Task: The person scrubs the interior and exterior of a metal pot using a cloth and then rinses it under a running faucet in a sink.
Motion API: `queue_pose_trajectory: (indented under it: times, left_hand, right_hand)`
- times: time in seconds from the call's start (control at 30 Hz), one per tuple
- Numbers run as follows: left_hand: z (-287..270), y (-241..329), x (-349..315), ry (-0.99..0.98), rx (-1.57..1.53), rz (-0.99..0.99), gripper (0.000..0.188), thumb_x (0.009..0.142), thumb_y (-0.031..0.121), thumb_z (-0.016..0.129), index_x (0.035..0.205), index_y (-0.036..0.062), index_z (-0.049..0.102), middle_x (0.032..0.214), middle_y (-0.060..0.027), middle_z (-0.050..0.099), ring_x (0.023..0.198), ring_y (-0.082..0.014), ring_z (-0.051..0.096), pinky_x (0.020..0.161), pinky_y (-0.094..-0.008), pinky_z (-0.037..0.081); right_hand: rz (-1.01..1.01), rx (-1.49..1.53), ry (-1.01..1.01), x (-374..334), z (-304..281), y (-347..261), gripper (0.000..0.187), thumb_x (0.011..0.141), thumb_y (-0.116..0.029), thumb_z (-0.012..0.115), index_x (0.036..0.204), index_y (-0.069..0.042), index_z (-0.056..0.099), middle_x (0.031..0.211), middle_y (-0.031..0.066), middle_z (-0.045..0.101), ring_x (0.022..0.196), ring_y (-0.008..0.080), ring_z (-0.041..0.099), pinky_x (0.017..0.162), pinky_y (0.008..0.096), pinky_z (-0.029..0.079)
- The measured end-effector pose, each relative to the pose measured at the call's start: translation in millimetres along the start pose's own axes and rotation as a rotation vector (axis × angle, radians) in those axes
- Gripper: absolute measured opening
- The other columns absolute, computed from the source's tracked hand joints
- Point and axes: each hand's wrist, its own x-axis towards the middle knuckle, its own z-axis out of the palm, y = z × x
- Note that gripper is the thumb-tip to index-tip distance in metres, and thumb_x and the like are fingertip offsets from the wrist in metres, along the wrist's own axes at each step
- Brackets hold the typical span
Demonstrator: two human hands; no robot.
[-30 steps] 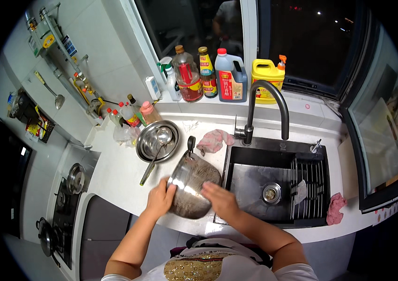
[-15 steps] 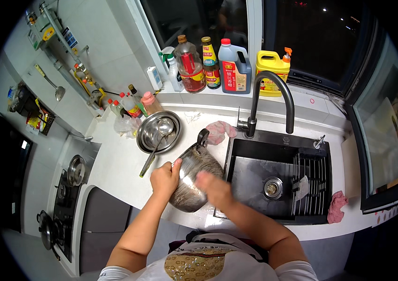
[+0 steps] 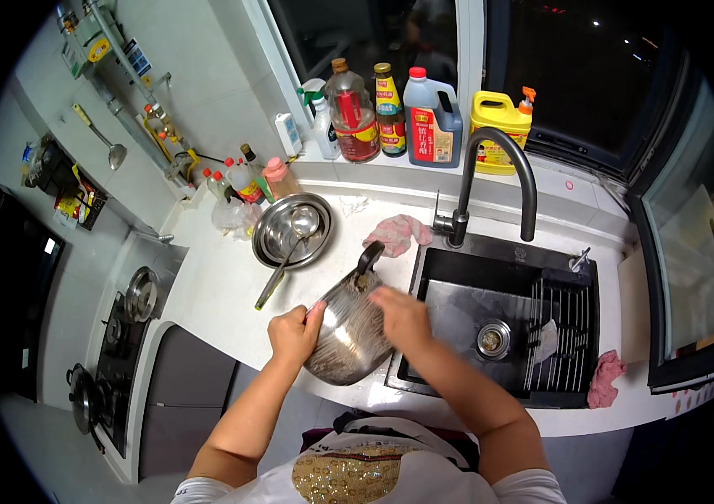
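A steel pot (image 3: 347,332) is tipped on its side at the counter's front edge, its outer surface smeared with brownish streaks. A dark loop handle (image 3: 368,255) sticks up at its far end. My left hand (image 3: 295,333) is closed on the pot's left rim, thumb on the outside. Against the right part of the pot's streaked surface presses my right hand (image 3: 401,319), fingers bent; whatever may be under them is hidden. Left of the pot's far end, a ladle (image 3: 281,273) rests in nested steel bowls (image 3: 329,220), its handle over the counter.
A black sink (image 3: 458,309) with a tall curved faucet (image 3: 527,185) and a wire rack (image 3: 565,340) lies right of the pot. One pink cloth (image 3: 397,236) lies behind the pot, another cloth (image 3: 605,378) right of the sink. Several bottles line the sill; a stove (image 3: 113,370) stands left.
My right hand has moved up and slightly right across the pot's surface. My left hand keeps its hold on the rim. The whole view has shifted slightly.
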Motion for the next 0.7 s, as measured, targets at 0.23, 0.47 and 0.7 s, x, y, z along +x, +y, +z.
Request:
queue_pose_trajectory:
  times: [0.23, 0.47, 0.7]
  left_hand:
    - [-7, -12, -11, -0.019, -0.079, 0.019, 0.049, 0.085, 0.031, 0.067, 0.053, -0.0016, 0.05, 0.046, -0.0185, 0.045, 0.038, -0.029, 0.043, 0.04, -0.0374, 0.035]
    - [-5, -10, -12, 0.007, -0.079, -0.044, 0.051, 0.083, 0.035, 0.068, 0.05, 0.0013, 0.049, 0.045, -0.0167, 0.046, 0.037, -0.0327, 0.045, 0.039, -0.0385, 0.035]
    - [-4, -11, -12, 0.032, -0.046, -0.139, 0.054, 0.085, 0.04, 0.065, 0.051, 0.0001, 0.05, 0.046, -0.019, 0.047, 0.039, -0.036, 0.045, 0.041, -0.0407, 0.036]
  right_hand:
    - [0.059, 0.098, 0.035, 0, 2, 1, 0.03, 0.078, 0.007, 0.048, 0.098, -0.005, 0.068, 0.103, 0.0175, 0.066, 0.094, 0.03, 0.065, 0.082, 0.0357, 0.053]
    - [-0.361, 0.011, 0.023, -25, 9, -48, 0.021, 0.078, 0.001, 0.055, 0.094, -0.003, 0.069, 0.105, 0.0145, 0.066, 0.102, 0.0266, 0.062, 0.087, 0.0341, 0.051]
    - [0.325, 0.23, 0.186, -41, 11, -4, 0.029, 0.078, 0.006, 0.05, 0.099, -0.003, 0.069, 0.109, 0.0172, 0.065, 0.099, 0.029, 0.064, 0.087, 0.0347, 0.051]
